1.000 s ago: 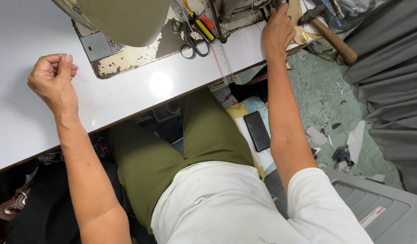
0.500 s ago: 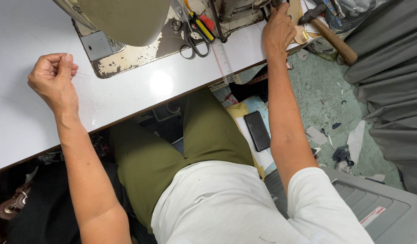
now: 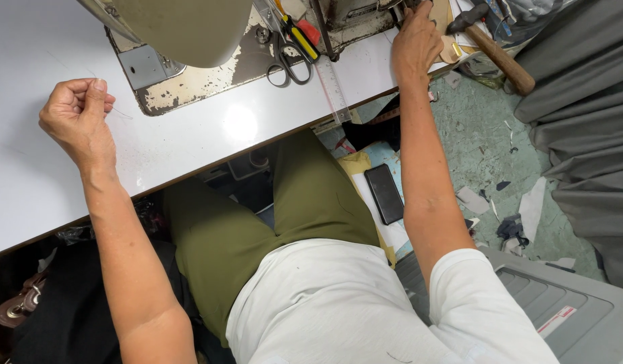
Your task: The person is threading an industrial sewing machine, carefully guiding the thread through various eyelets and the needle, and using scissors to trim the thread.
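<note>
Beside the olive-green sewing machine (image 3: 183, 27) on the white table (image 3: 210, 135) lie black-handled scissors (image 3: 288, 57); the trousers (image 3: 304, 202) are olive too.

White short-sleeved T-shirt (image 3: 338, 303), olive-green trousers (image 3: 257, 222), bare forearms, no watch or rings in sight.

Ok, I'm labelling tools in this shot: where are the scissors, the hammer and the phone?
scissors (image 3: 289, 64), head view, on the black handle loops.
hammer (image 3: 501, 59), head view, on the wooden handle.
phone (image 3: 383, 194), head view, on the middle of its dark screen.
</note>
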